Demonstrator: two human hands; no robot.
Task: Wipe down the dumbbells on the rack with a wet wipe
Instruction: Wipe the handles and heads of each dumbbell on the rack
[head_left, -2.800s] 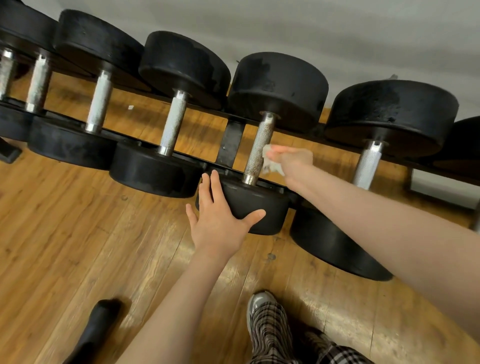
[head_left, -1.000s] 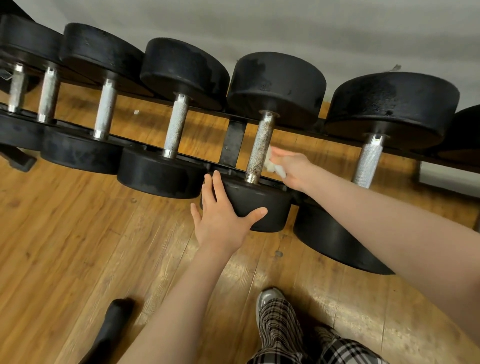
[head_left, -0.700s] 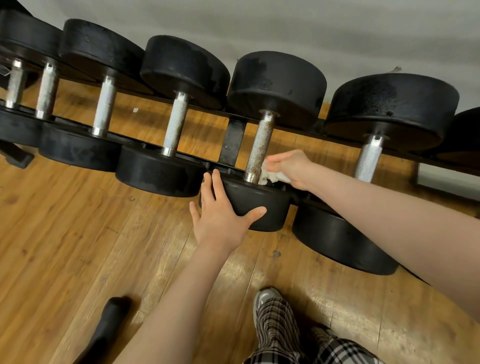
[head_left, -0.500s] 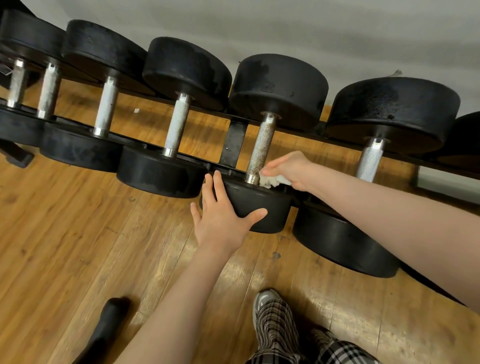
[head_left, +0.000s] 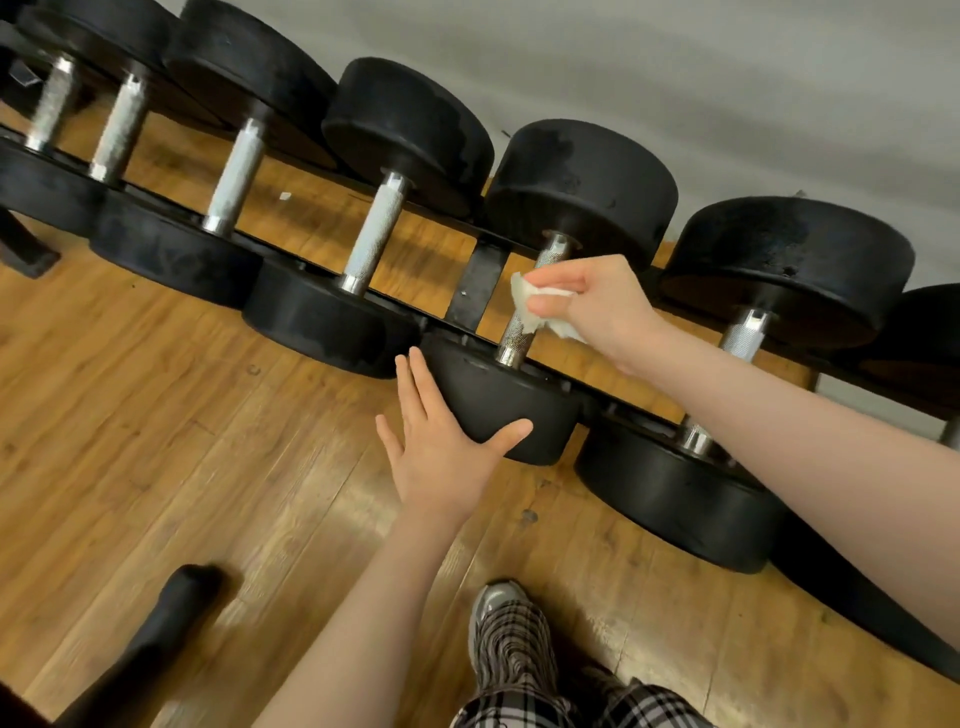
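Half a second ago the right hand (head_left: 597, 306) was down at the near end of the handle (head_left: 519, 332); now it has slid up to the middle, its fingers and thumb pinching the crumpled wet wipe (head_left: 535, 309) against the knurled metal, probably so the whole bar gets rubbed. That bar belongs to the dumbbell (head_left: 582, 187) lying across the black rack (head_left: 472, 291), fifth from the left in the row. Spread flat with straight fingers, the left hand (head_left: 441, 457) presses on the near weight (head_left: 498, 405) and holds nothing; I judge it is there to keep the dumbbell from rolling under the wiping. A shoe (head_left: 506, 623) stands on the wooden floor (head_left: 156, 441) below.
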